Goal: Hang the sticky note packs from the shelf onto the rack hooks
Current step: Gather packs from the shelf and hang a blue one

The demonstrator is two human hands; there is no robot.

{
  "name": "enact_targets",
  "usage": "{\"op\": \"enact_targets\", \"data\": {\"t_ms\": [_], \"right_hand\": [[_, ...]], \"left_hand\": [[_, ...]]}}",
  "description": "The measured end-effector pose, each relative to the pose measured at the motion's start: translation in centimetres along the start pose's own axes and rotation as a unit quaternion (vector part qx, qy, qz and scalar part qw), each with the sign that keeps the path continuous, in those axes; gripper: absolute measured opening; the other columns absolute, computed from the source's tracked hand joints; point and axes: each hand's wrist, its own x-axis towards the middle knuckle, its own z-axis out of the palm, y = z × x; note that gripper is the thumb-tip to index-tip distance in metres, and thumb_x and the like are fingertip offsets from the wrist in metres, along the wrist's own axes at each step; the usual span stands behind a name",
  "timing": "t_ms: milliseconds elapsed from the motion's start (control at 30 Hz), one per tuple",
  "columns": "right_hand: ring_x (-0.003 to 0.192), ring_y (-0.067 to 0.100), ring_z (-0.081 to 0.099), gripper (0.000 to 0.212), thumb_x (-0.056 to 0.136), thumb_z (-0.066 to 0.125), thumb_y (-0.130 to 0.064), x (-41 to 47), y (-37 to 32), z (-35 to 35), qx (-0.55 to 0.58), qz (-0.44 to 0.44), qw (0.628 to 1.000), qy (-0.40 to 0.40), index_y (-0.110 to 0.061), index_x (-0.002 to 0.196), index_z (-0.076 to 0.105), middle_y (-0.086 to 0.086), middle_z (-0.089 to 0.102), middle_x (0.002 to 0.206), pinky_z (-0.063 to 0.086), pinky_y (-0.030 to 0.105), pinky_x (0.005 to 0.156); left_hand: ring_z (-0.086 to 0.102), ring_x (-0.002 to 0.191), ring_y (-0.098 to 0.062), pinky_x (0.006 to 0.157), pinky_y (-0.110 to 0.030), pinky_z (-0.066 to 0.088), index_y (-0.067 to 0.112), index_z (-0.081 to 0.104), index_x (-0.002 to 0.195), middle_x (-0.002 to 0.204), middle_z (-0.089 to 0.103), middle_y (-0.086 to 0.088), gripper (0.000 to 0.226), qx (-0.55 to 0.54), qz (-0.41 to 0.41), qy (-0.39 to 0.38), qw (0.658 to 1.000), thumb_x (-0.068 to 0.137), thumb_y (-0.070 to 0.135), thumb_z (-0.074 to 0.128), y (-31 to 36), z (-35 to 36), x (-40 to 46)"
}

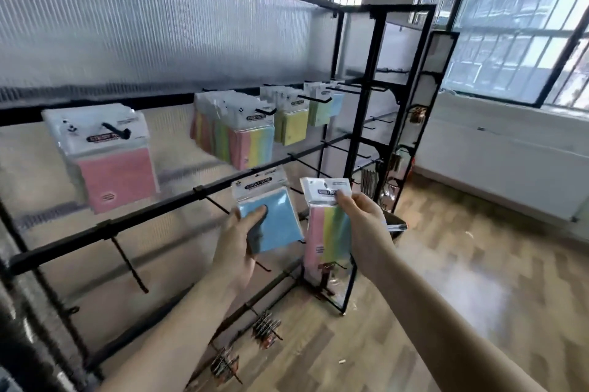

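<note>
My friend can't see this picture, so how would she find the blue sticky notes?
Start at the big black rack against the wavy plastic wall, then look low in the middle where two hands reach in. The left hand holds the blue pack by its lower corner. It is plain blue all over, while the pack in the right hand beside it is striped pink, yellow and green.
</note>
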Motion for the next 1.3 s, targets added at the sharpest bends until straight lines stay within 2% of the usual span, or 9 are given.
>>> {"op": "enact_targets", "data": {"t_ms": [67,200,267,467,700,900,1033,1200,1300], "right_hand": [[0.071,0.021,0.053,0.021,0.093,0.060,-0.031,1.7,-0.7,1.0,-0.014,-0.036,0.999,-0.001,-0.016,0.077,0.059,0.002,0.058,0.073,0.041,0.036,0.069],[0.057,0.005,0.052,0.023,0.093,0.060,-0.029,4.3,-1.9,3.2,-0.018,-0.111,0.994,-0.010,-0.015,0.076,0.057,-0.011,0.057,0.061,0.042,0.020,0.055],[0.060,0.009,0.051,0.023,0.092,0.061,-0.030,5.1,-2.5,4.4,-0.021,-0.136,0.990,-0.018,-0.015,0.076,0.056,-0.003,0.056,0.067,0.041,0.024,0.057],[0.066,0.013,0.051,0.022,0.092,0.061,-0.032,7.4,-3.8,7.9,-0.023,-0.180,0.983,-0.037,-0.012,0.083,0.057,0.000,0.057,0.072,0.040,0.030,0.062],[0.071,0.021,0.045,0.043,0.091,0.062,-0.034,10.4,-4.7,9.5,-0.005,-0.221,0.973,-0.063,0.007,0.088,0.048,0.013,0.051,0.079,0.037,0.035,0.066],[0.059,0.008,0.039,0.030,0.092,0.062,-0.032,12.8,-4.1,9.9,0.002,-0.219,0.972,-0.080,-0.010,0.077,0.048,0.001,0.046,0.068,0.032,0.022,0.055],[0.051,-0.001,0.041,0.026,0.091,0.063,-0.031,14.0,-3.7,10.2,-0.004,-0.226,0.968,-0.112,-0.021,0.071,0.050,-0.012,0.049,0.060,0.034,0.011,0.049],[0.052,-0.002,0.040,0.024,0.091,0.063,-0.030,15.0,-3.2,10.6,-0.011,-0.231,0.962,-0.144,-0.020,0.075,0.049,-0.008,0.047,0.065,0.034,0.009,0.050],[0.062,0.003,0.046,0.017,0.090,0.065,-0.028,15.4,-3.1,10.8,0.000,-0.233,0.961,-0.152,-0.019,0.084,0.052,-0.005,0.052,0.074,0.039,0.010,0.056]], "left_hand": [[0.063,0.087,-0.022,0.075,-0.039,0.053,0.020,0.059,0.102,0.093,0.068,-0.004,0.037,0.012,0.033,0.007,0.999,0.066,0.026,0.068,1.2,-0.2,0.9],[0.065,0.070,-0.008,0.055,-0.020,0.051,0.023,0.061,0.096,0.081,0.071,0.006,0.029,0.013,0.105,-0.003,0.994,0.068,0.023,0.063,3.5,-1.0,1.6],[0.067,0.071,-0.006,0.055,-0.017,0.052,0.024,0.063,0.099,0.084,0.073,0.007,0.030,0.018,0.136,-0.017,0.990,0.069,0.020,0.062,4.5,-1.3,1.6],[0.068,0.077,-0.008,0.071,-0.037,0.051,0.035,0.071,0.084,0.086,0.073,0.009,0.020,0.081,0.207,-0.015,0.975,0.069,0.024,0.064,6.8,-0.5,2.5],[0.066,0.073,-0.003,0.057,-0.019,0.052,0.040,0.071,0.076,0.081,0.071,0.014,0.021,0.109,0.300,0.006,0.948,0.073,0.021,0.062,8.2,0.3,3.3],[0.063,0.077,-0.002,0.069,-0.027,0.046,0.043,0.070,0.080,0.083,0.070,0.014,0.018,0.161,0.318,0.045,0.933,0.073,0.028,0.063,7.6,1.7,4.5],[0.065,0.082,-0.002,0.066,-0.018,0.051,0.044,0.069,0.085,0.088,0.071,0.013,0.018,0.186,0.338,0.063,0.920,0.076,0.029,0.063,6.9,2.3,5.4],[0.066,0.088,-0.014,0.079,-0.037,0.051,0.040,0.067,0.086,0.092,0.071,0.006,0.011,0.210,0.338,0.125,0.909,0.077,0.035,0.064,6.1,2.2,6.8],[0.066,0.087,-0.012,0.075,-0.033,0.052,0.042,0.066,0.085,0.089,0.071,0.009,0.010,0.216,0.348,0.155,0.899,0.076,0.037,0.065,5.8,2.1,7.4]]}}
